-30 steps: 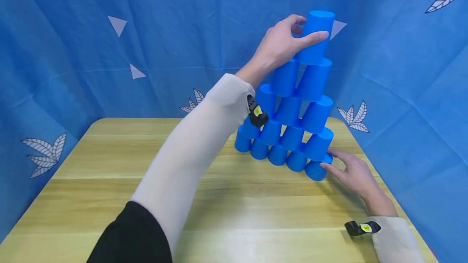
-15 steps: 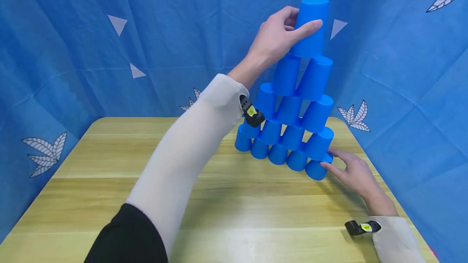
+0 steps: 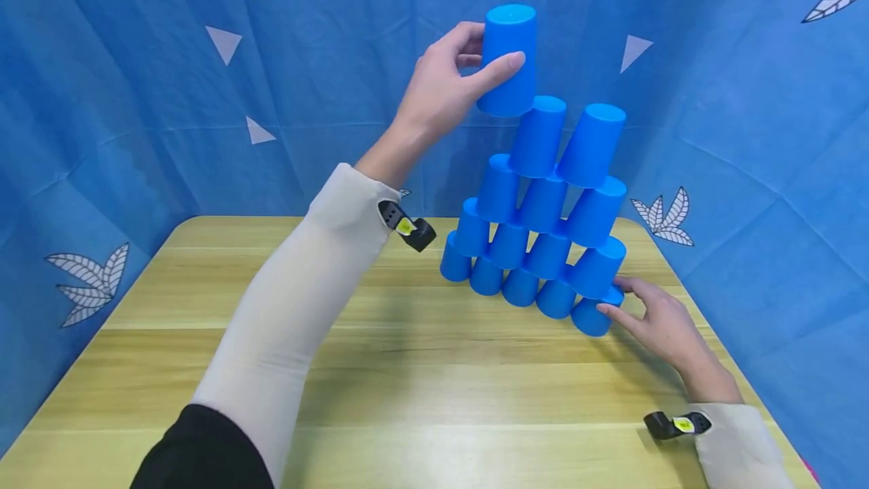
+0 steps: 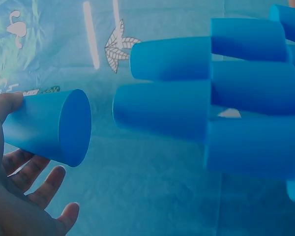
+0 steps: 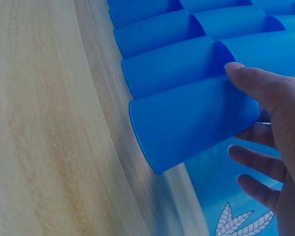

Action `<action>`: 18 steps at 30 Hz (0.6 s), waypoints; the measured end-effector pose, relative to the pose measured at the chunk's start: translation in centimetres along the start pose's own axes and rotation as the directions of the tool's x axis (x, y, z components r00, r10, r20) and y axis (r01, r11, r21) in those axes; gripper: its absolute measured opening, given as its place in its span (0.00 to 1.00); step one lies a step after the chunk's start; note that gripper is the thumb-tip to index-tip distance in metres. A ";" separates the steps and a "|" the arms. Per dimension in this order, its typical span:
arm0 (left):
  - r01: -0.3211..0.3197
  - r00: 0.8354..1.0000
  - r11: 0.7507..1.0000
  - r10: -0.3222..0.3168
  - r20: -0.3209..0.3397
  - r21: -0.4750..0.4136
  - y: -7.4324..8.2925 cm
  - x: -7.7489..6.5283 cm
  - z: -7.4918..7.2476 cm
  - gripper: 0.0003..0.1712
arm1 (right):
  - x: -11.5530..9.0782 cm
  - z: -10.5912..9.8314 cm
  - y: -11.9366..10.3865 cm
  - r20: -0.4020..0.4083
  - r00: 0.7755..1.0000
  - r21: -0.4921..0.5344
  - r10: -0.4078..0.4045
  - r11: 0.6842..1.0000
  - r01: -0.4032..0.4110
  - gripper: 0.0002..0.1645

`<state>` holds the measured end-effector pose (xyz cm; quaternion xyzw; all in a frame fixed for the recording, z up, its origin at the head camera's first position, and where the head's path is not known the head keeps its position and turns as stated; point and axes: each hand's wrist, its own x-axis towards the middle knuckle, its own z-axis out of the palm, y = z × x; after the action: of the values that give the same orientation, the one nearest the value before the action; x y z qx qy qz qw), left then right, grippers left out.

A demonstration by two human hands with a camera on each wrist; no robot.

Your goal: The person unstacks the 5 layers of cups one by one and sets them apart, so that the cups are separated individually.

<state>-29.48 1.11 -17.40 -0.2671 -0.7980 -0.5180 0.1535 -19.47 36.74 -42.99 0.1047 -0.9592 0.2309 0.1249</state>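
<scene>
My left hand (image 3: 440,89) holds an upside-down blue plastic cup (image 3: 509,32) in the air, thumb in front and fingers behind. This cup hangs left of the pyramid's top row; in the left wrist view the held cup (image 4: 49,123) is apart from the stacked ones. The stepped pyramid of upside-down blue cups (image 3: 545,204) has two cups in its top row. At its base, my right hand (image 3: 657,323) pinches the rightmost bottom cup (image 3: 589,317) between thumb and fingers. In the right wrist view, the thumb lies on that bottom cup (image 5: 191,125) near its upper end.
The pyramid stands on a light wooden table (image 3: 434,391), toward the back right. A blue cloth (image 3: 380,59) with leaf and triangle prints hangs behind and beside the table. Both wrists wear small black cameras, such as the left camera (image 3: 407,225).
The left hand has first lifted its cup off the pyramid's top, then carried it left, clear of the two cups below. The right hand has stayed at the bottom cup.
</scene>
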 end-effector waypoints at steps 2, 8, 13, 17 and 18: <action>-0.008 1.000 1.000 0.008 -0.014 0.014 -0.9 -0.6 -0.4 0.35 | -0.1 0.1 0.1 0.003 1.000 -0.002 0.006 1.000 -0.006 0.37; -0.006 0.999 0.999 0.008 -0.047 0.050 -3.7 -2.4 -1.4 0.35 | -0.2 0.2 0.1 0.005 1.000 -0.009 0.004 1.000 -0.004 0.38; 0.040 0.997 0.995 -0.034 -0.070 0.087 -6.2 -4.2 -2.3 0.35 | -0.2 0.2 0.0 -0.001 1.000 -0.012 -0.015 1.000 0.015 0.36; 0.074 0.996 0.990 -0.068 -0.056 0.121 -8.1 -5.5 -2.8 0.36 | -0.1 0.1 -0.1 0.009 1.000 -0.015 -0.003 1.000 0.003 0.36; 0.086 0.996 0.988 -0.080 -0.048 0.129 -8.7 -5.8 -2.9 0.36 | -0.1 0.1 -0.1 0.012 1.000 -0.018 0.003 1.000 -0.003 0.37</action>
<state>-29.98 -5.85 -25.65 -0.2119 -0.8372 -0.4761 0.1659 -19.36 36.60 -43.04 0.1036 -0.9621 0.2217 0.1199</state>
